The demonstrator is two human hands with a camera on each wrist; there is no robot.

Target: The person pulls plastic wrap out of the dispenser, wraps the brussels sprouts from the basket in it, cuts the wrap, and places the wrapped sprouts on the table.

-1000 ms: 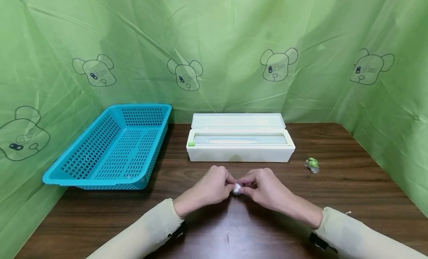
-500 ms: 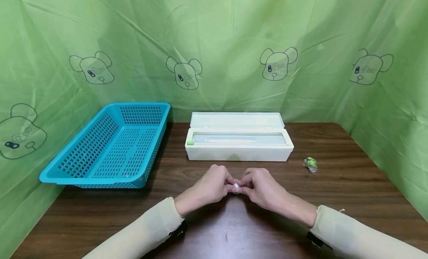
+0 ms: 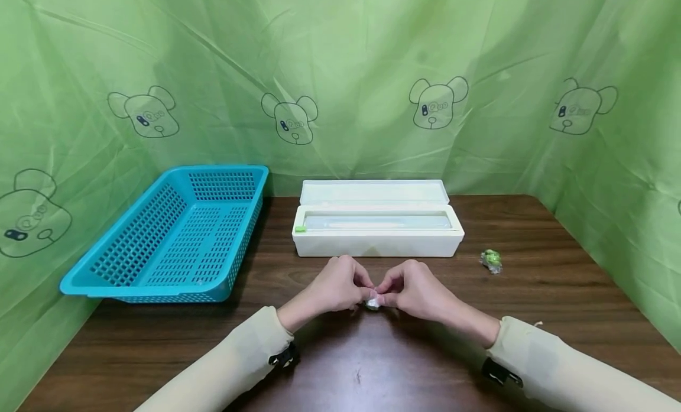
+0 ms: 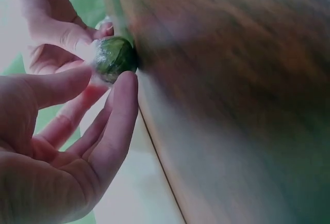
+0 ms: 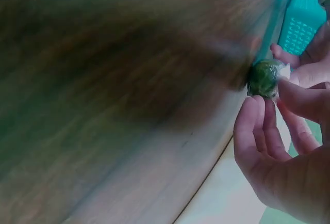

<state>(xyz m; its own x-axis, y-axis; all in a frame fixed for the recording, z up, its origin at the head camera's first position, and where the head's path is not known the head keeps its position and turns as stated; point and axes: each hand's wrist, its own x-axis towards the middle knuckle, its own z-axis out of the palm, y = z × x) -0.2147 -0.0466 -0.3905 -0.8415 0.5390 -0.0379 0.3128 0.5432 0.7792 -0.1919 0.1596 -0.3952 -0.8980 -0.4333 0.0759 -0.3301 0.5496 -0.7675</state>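
Observation:
A small green Brussels sprout (image 4: 121, 58) wrapped in clear cling film sits between my two hands, low over the wooden table. My left hand (image 3: 341, 286) pinches the film from the left with thumb and fingertips. From the right, my right hand (image 3: 421, 291) pinches it too, so that the fingertips of both hands meet at the gathered film. In the head view only a shiny bit of the wrapped sprout shows below the thumbs. The right wrist view shows its green leafy side (image 5: 263, 79) facing the table, with the bunched film toward the thumbs.
Behind my hands stands a white cling film dispenser (image 3: 378, 245), lid up, with a green slider at its left end. A blue plastic basket (image 3: 247, 246) is at the left. Another film-wrapped green sprout (image 3: 491, 261) lies on the table (image 3: 532, 317) to the right. Green cloth hangs all round.
My fingers have shifted their pinch on the film, and both hands have risen slightly. More of the shiny wrapped sprout shows below the thumbs than half a second ago.

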